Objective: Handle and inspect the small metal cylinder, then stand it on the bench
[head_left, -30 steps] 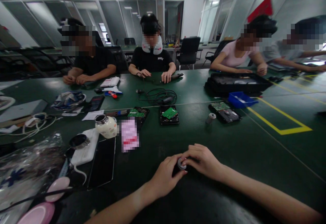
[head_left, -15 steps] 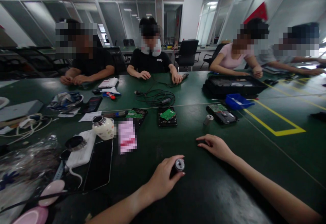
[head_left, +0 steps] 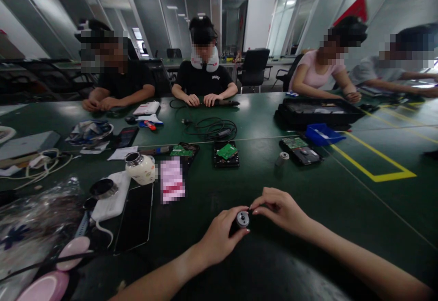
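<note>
A small round metal motor (head_left: 242,219) stands upright on the green table, its end face with a dark centre and small holes turned up. My left hand (head_left: 221,235) is closed around its side, thumb and fingers gripping it. Just right of it, my right hand (head_left: 278,210) has thumb and index fingertip brought together close beside the motor's rim. Whatever lies between those fingertips, if anything, is too small to make out. A second metal motor (head_left: 284,158) stands farther off, beyond my right hand.
Opened hard drives with green boards (head_left: 226,153) lie in a row ahead. Left are a phone (head_left: 134,216), a cream jar (head_left: 141,169) and a pink-and-white packet (head_left: 173,180). Beyond are a blue tray (head_left: 323,134), a black bin (head_left: 318,114), coiled cable (head_left: 219,129) and several people seated.
My right hand has moved left and nearer, up to the motor, its fingertips closing together. My left hand keeps its grip. Across the table, a person's hands have come together on a dark tool.
</note>
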The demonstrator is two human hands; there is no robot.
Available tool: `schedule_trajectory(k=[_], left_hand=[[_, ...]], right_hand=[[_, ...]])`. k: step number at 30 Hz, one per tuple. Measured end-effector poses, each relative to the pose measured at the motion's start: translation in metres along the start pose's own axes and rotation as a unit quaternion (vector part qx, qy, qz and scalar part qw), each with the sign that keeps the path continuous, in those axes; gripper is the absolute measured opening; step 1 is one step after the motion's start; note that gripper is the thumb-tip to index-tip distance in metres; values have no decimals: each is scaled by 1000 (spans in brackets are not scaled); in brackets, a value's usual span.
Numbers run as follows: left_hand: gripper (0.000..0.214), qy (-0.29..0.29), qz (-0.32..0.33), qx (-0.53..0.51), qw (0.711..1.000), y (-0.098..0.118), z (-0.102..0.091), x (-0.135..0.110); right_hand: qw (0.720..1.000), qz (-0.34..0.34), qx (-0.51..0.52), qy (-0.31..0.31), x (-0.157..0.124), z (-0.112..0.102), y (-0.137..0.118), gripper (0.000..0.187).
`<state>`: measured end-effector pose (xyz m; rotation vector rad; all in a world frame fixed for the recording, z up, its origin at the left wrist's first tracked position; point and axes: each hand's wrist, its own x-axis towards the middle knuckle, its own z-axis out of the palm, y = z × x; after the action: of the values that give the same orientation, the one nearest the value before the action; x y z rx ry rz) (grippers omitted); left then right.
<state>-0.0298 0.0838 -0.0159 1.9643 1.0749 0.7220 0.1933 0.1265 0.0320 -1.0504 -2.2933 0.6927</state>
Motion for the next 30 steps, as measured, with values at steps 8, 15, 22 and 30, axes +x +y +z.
schedule_trajectory(k=[8, 15, 22, 30], left_hand=[[40, 0, 2, -2, 1000, 1, 0, 0], [42, 0, 3, -5, 1000, -1, 1, 0], [41, 7, 8, 3, 1000, -2, 1, -1], [45, 5, 4, 5, 1000, -4, 3, -1]], right_hand=[[997, -51, -2, -58, 10, 18, -14, 25], [999, -9, -24, -47, 9, 23, -16, 21], [997, -30, -17, -74, 11, 16, -21, 27], [992, -70, -31, -103, 11, 8, -10, 20]])
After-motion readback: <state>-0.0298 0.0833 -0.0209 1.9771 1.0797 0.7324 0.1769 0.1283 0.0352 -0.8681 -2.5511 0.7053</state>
